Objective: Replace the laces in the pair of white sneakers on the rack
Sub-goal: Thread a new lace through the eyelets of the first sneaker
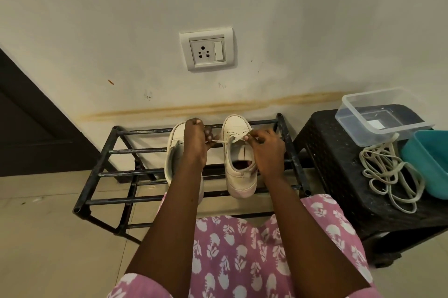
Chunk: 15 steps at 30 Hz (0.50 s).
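Pinching one lace (221, 141) — left hand (196, 142), right hand (265, 149) — no writing legible.

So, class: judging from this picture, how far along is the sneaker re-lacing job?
Done: loose laces lie piled on the black stool. In hand: the left hand and right hand pull a lace on the right sneaker. Left: finishing it; the left sneaker shows no lace.

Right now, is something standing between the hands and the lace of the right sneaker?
No. Both hands already pinch that lace: the left hand pulls one end sideways, the right hand holds it over the right sneaker.
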Each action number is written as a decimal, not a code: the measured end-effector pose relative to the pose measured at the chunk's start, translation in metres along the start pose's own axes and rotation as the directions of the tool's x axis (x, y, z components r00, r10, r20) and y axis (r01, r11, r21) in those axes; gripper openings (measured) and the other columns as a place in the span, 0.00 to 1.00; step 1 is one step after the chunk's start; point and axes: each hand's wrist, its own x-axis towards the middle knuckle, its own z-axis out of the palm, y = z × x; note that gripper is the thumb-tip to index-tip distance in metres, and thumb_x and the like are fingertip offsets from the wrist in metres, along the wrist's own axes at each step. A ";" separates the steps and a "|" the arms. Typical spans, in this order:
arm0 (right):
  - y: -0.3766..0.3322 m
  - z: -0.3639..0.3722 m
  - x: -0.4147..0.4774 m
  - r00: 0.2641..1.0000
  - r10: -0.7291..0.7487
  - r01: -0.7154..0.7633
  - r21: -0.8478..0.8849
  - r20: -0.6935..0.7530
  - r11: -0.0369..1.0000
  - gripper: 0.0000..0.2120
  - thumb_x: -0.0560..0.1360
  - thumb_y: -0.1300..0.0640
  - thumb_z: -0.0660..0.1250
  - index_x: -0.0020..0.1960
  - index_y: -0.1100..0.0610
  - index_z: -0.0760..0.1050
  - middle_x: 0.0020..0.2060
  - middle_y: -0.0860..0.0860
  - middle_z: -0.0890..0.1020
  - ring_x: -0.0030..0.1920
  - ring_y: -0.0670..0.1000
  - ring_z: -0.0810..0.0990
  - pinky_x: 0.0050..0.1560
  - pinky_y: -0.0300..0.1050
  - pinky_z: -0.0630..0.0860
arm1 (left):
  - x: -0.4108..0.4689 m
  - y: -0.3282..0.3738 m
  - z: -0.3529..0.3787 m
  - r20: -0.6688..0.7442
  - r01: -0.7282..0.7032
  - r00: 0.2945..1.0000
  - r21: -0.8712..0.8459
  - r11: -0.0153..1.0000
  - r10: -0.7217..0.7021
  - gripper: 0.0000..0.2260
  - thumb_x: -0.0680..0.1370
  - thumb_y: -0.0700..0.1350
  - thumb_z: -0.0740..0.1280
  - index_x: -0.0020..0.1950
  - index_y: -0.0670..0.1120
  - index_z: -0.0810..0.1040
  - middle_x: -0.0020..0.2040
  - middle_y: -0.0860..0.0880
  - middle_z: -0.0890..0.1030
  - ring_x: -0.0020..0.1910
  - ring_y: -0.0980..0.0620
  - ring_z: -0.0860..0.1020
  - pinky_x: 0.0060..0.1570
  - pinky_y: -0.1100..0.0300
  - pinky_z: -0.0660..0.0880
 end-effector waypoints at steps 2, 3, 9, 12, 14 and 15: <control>0.003 0.002 0.000 1.000 0.016 -0.016 0.014 -0.004 1.000 0.12 0.73 0.56 0.70 0.55 0.60 0.81 0.52 0.55 0.80 0.50 0.52 0.79 0.47 0.39 0.72 | 0.000 0.001 0.001 0.061 -0.109 0.994 0.286 0.952 0.095 0.06 0.81 0.42 0.55 0.51 0.45 0.70 0.37 0.47 0.70 0.31 0.53 0.67 0.43 0.54 0.72; 0.004 0.003 0.001 0.999 0.035 -0.035 0.006 -0.002 0.999 0.14 0.73 0.53 0.70 0.57 0.59 0.80 0.54 0.55 0.79 0.52 0.52 0.78 0.50 0.41 0.73 | 0.001 0.002 0.001 0.117 -0.187 0.982 0.463 0.866 0.149 0.05 0.81 0.44 0.59 0.54 0.46 0.72 0.42 0.47 0.74 0.36 0.52 0.71 0.46 0.54 0.72; 0.010 0.006 -0.001 0.991 0.135 -0.133 -0.101 0.018 0.986 0.24 0.71 0.45 0.71 0.61 0.57 0.73 0.57 0.53 0.74 0.55 0.53 0.75 0.47 0.45 0.74 | 0.001 0.011 0.003 0.309 -0.307 0.951 0.950 0.058 -0.025 0.20 0.78 0.54 0.62 0.47 0.37 0.79 0.48 0.40 0.80 0.55 0.40 0.76 0.59 0.47 0.71; 0.011 0.006 -0.006 0.978 0.207 -0.204 -0.069 0.032 0.977 0.19 0.70 0.49 0.72 0.56 0.56 0.71 0.41 0.45 0.71 0.48 0.53 0.78 0.41 0.44 0.72 | 0.003 0.019 -0.001 0.277 -0.278 0.961 0.961 -0.013 -0.018 0.18 0.78 0.52 0.64 0.53 0.37 0.78 0.49 0.41 0.79 0.56 0.41 0.76 0.63 0.44 0.68; 0.012 0.006 -0.007 0.974 0.227 -0.225 -0.077 0.021 0.971 0.18 0.70 0.51 0.72 0.55 0.56 0.70 0.40 0.46 0.69 0.44 0.52 0.75 0.40 0.43 0.70 | 0.003 0.027 -0.004 0.226 -0.223 0.973 0.972 -0.080 0.040 0.15 0.78 0.51 0.64 0.56 0.40 0.77 0.52 0.44 0.78 0.58 0.44 0.75 0.63 0.46 0.65; 0.012 0.007 -0.007 0.974 0.225 -0.222 -0.094 0.019 0.970 0.18 0.70 0.51 0.71 0.55 0.56 0.70 0.42 0.49 0.69 0.44 0.51 0.73 0.40 0.43 0.70 | 0.003 0.032 -0.007 0.186 -0.177 0.979 0.978 -0.112 0.081 0.14 0.78 0.50 0.64 0.56 0.42 0.76 0.55 0.45 0.78 0.59 0.44 0.74 0.63 0.46 0.62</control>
